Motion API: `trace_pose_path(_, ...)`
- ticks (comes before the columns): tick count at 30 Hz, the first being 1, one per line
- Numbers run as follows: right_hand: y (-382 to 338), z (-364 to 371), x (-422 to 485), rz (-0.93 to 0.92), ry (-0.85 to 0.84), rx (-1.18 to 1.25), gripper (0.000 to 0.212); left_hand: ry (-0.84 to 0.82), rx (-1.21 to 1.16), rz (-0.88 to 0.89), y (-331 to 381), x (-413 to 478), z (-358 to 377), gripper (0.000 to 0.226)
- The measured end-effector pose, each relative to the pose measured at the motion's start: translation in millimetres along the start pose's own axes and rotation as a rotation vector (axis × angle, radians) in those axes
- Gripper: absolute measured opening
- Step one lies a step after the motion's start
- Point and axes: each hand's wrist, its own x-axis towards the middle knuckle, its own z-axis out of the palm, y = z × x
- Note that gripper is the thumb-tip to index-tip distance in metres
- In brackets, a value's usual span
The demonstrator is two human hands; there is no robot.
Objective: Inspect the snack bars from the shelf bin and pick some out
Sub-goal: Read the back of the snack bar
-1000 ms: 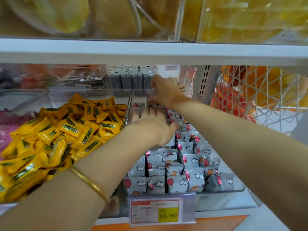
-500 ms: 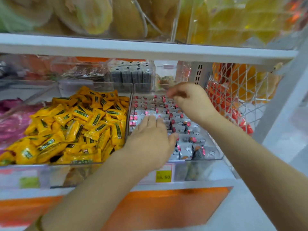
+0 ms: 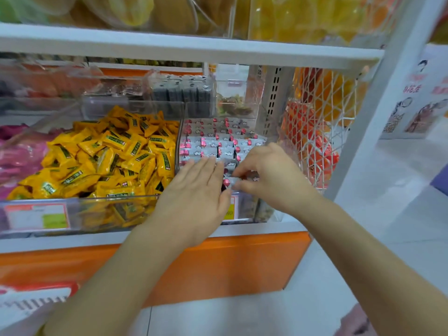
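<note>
Shop shelving, white boards, clear tubs in rows. Landmark taken: clear bin [image 3: 244, 206] at the right end of the lower shelf [image 3: 72, 241].

- Inside the bin: grey snack bars [image 3: 208, 144] with red and white print, packed in neat rows from the back wall toward the front.
- Left hand [image 3: 194, 197] lay over the front of the bin, palm down, fingers [image 3: 206, 166] straight and close together, their tips over the bars. Contact with the bars could not be told.
- Right hand [image 3: 269, 175] was over the front right part of the bin, fingers curled, thumb and fingertips pinching one bar [image 3: 231, 181] just above the rows. The left hand's edge sat just beside that bar.
- Left of the bin, touching wall to wall: a tub heaped with yellow packets [image 3: 116, 156], a blurred price label [image 3: 36, 215] on its front.
- Behind the bin: a tub of dark packs [image 3: 184, 93] standing upright.
- Right of the bin: white netting [image 3: 322, 122] holding orange goods.
- Below the bin: orange panel [image 3: 230, 263] under the shelf edge.
- Above the bin: upper shelf board [image 3: 169, 50] carrying blurred yellow bags.
</note>
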Motion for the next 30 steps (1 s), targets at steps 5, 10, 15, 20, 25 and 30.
trace_pose_path(5, -0.1, 2.0, 1.9, 0.037, 0.046, 0.166, 0.008, 0.049, -0.028, -0.012, -0.2, 0.9, 3.7, 0.062)
trace_pose_path(10, 1.2, -12.7, -1.0, 0.18, 0.211, 0.653, 0.017, 0.177, -0.359, -0.056, -1.2, 6.1, -1.8, 0.059)
trace_pose_path(15, 8.5, -26.4, -3.1, 0.287, 0.423, 0.987, 0.014, 0.288, -0.572, -0.076, -1.4, 8.5, -10.3, 0.059)
trace_pose_path(20, 14.5, -27.6, -6.5, 0.374, 0.399, 1.532, 0.018, 0.358, -0.72, -0.098, 1.5, 12.0, -13.8, 0.048)
trace_pose_path(25, 16.8, -26.0, -7.9, 0.452, 0.304, 1.712, 0.008, 0.304, -1.11, -0.221, -2.4, 17.6, -14.4, 0.028)
trace_pose_path(30, 19.8, -26.5, -10.3, 0.557, 0.219, 1.828, 0.014, 0.245, -1.601, -0.369, -7.9, 20.8, -14.9, 0.022)
